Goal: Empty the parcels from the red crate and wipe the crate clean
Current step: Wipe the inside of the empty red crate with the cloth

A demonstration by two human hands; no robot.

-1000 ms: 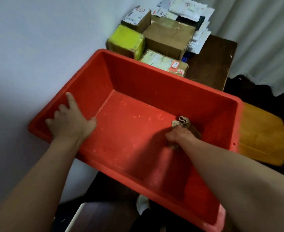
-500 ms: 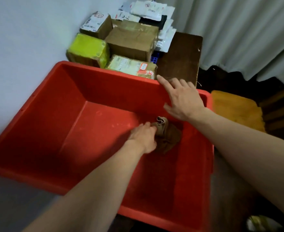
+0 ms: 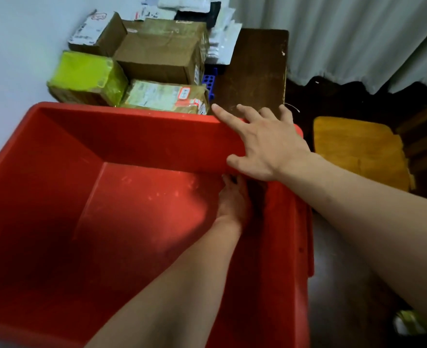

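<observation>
Right hand [image 3: 270,149] spread flat on crate [image 3: 56,187] far rim; left hand [image 3: 233,199] on cloth [image 3: 257,194] in inner corner, grip unclear.

1. We see the red crate [image 3: 137,136], a deep rectangular plastic tub standing open side up. Pale smears and scuffs mark its floor near the far wall.
2. A dark cloth [image 3: 257,194] sits in the crate's far right corner, mostly hidden. Our left hand [image 3: 233,199] is against it, and our right hand [image 3: 267,146] rests with fingers spread on the rim above.
3. The parcels are out of the crate, stacked along the table's [image 3: 257,71] left edge just past the crate's far rim:
   - a yellow-green wrapped parcel [image 3: 86,71] at the near left corner
   - a flat taped parcel [image 3: 162,96] beside it
   - a big brown box [image 3: 157,56] behind them
   - a smaller labelled box [image 3: 99,33] further back
   - white mailers [image 3: 222,38] at the far edge
</observation>
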